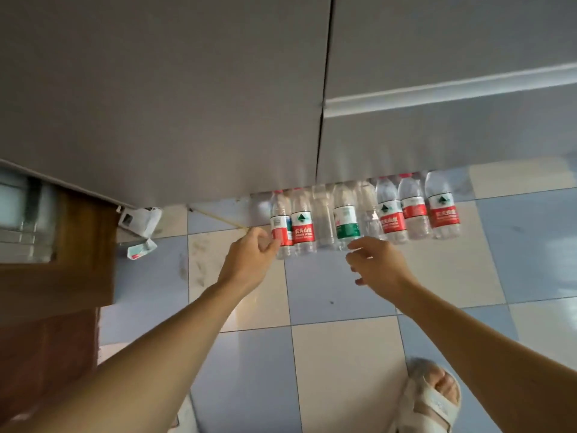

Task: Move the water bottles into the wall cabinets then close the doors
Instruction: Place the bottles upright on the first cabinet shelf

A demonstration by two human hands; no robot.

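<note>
Bottles: a row of clear plastic water bottles [368,214] stands on the checkered floor [343,354], tucked partly under the lower edge of the grey cabinet fronts [162,98]; their caps are mostly hidden by that edge.
Labels: most carry red bands, one near the middle has a white and green label [346,222], and at least two look unlabelled.
Left hand: the left hand [249,260] reaches to the left end of the row, its fingertips curled against the red label of the end bottle [281,228]; thumb and fingers are bent in towards it, touching, though a full wrap around the bottle cannot be confirmed.
Right hand: the right hand [374,264] hovers just in front of the green-labelled bottle, fingers loosely parted and curved, holding nothing; whether the fingertips touch the bottle cannot be told.
Cabinet fronts: two grey panels fill the upper half of the view, split by a dark vertical seam, both flush; a pale strip [452,92] runs across the right one.
Left side: a brown wooden frame [84,245] with a glass pane, and a crumpled white carton [142,221] lying on the floor near it.
Foot: a pale sandal [431,398] on the tiles at lower right.
</note>
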